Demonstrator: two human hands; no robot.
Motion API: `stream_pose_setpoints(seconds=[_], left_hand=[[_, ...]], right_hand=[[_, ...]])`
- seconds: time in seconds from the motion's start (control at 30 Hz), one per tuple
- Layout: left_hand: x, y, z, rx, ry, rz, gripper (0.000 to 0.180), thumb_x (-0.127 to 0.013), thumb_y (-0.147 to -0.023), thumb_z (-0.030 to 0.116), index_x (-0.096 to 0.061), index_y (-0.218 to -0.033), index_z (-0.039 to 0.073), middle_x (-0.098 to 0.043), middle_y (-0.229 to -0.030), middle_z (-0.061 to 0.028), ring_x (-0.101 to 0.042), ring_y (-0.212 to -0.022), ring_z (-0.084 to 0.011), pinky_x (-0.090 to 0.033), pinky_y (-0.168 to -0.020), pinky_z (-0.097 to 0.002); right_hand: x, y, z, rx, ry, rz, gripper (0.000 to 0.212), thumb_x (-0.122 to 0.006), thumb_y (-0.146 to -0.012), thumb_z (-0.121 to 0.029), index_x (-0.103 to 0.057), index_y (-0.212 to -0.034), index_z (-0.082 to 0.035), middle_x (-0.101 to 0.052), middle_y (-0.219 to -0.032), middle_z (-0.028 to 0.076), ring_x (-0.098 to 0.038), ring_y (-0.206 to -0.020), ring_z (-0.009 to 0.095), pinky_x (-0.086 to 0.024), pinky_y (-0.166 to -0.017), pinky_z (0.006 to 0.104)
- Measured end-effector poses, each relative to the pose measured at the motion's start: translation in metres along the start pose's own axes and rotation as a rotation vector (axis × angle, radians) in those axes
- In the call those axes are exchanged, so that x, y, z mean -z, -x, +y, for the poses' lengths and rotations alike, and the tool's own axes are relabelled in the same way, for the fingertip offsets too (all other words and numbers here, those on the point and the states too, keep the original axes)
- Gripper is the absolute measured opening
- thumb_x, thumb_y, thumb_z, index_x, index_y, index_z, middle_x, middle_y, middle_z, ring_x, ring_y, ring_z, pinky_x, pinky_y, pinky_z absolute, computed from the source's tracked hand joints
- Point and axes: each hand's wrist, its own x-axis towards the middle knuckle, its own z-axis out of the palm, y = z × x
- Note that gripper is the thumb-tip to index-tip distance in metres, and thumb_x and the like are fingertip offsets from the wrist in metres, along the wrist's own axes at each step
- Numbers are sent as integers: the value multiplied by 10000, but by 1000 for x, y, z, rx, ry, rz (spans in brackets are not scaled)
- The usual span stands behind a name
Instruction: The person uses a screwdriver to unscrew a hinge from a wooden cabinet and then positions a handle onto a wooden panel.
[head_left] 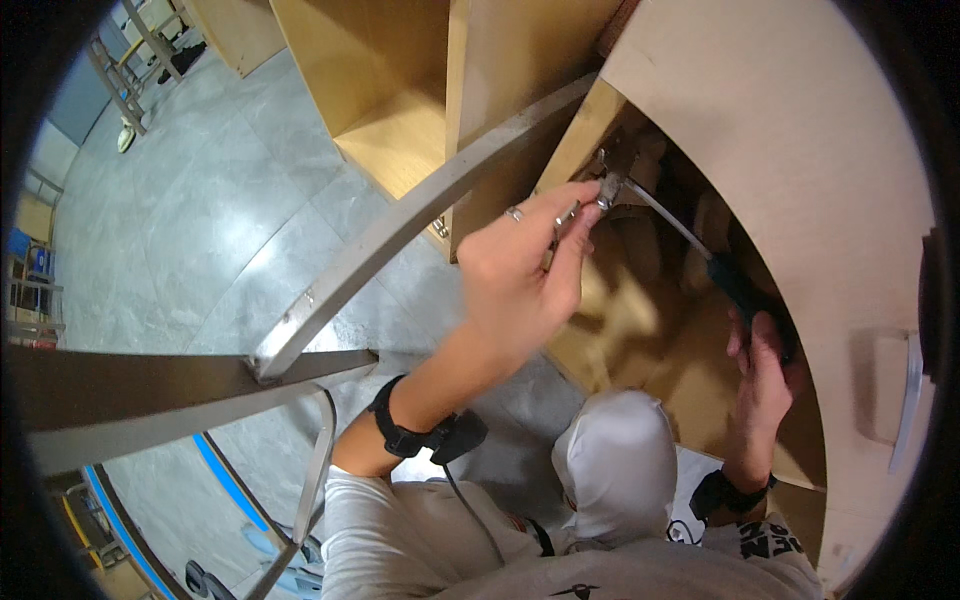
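Note:
My left hand (520, 265) is raised at the edge of a wooden cabinet, its thumb and fingers closed on a small metal cabinet hinge (609, 188). Another shiny metal piece (566, 215) shows between the same fingers. Inside the cabinet's shadow, my right hand (765, 375) is wrapped round the dark green handle of a screwdriver (733, 285). Its thin steel shaft slants up and left, and the tip meets the hinge. Whether it sits in a screw is too small to tell.
A pale panel (770, 110) with a grey handle (908, 400) spans the right side. Open wooden compartments (385, 110) stand ahead. A metal frame bar (400, 225) crosses at left, close to my left forearm. Grey tiled floor (200, 210) lies beyond; chairs with blue edges (235, 480) are at lower left.

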Motion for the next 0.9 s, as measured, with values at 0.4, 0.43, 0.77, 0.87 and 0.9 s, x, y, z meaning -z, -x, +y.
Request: stream_pose_setpoints(seconds=[0.4, 0.43, 0.77, 0.87, 0.9], left_hand=[[17, -5, 8, -185, -92, -4, 206, -661, -711, -50, -639, -913, -18, -670, -847, -142, -586, -533, -220, -457, -497, -271], [18, -4, 9, -178, -114, -16, 206, -659, -708, -54, -637, -910, -19, -669, -847, -143, -591, -544, -230, -461, -503, -274], [18, -10, 14, -122, -123, -55, 130, -646, -803, -14, -663, -932, -13, -653, -682, -82, -619, -531, -102, -439, -489, -195], [16, -6, 7, -106, -69, -38, 163, -656, -721, -49, -638, -880, -17, -661, -818, -135, -578, -526, -221, -449, -492, -278], [16, -5, 6, -113, -81, -39, 160, -657, -719, -50, -640, -875, -18, -663, -819, -135, -575, -523, -219, -448, -491, -276]], right_hand=[[-8, -9, -1, -38, -336, 132, 238, -581, -886, -225, -563, -1056, -59, -623, -776, 96, -454, -503, 93, -312, -436, 197], [-3, -10, 9, -35, -372, 93, 252, -580, -886, -231, -560, -1063, -54, -624, -766, 99, -452, -493, 92, -315, -433, 197], [-14, -12, 6, -100, -366, 151, 243, -542, -907, -223, -536, -1073, -46, -602, -742, 86, -443, -481, 80, -309, -416, 187], [-12, -9, 16, -193, -375, 182, 233, -534, -913, -227, -534, -1074, -58, -597, -741, 82, -433, -479, 65, -292, -410, 181], [-12, -8, 21, -222, -382, 183, 231, -533, -915, -229, -534, -1074, -62, -596, -741, 81, -430, -478, 61, -288, -408, 179]])
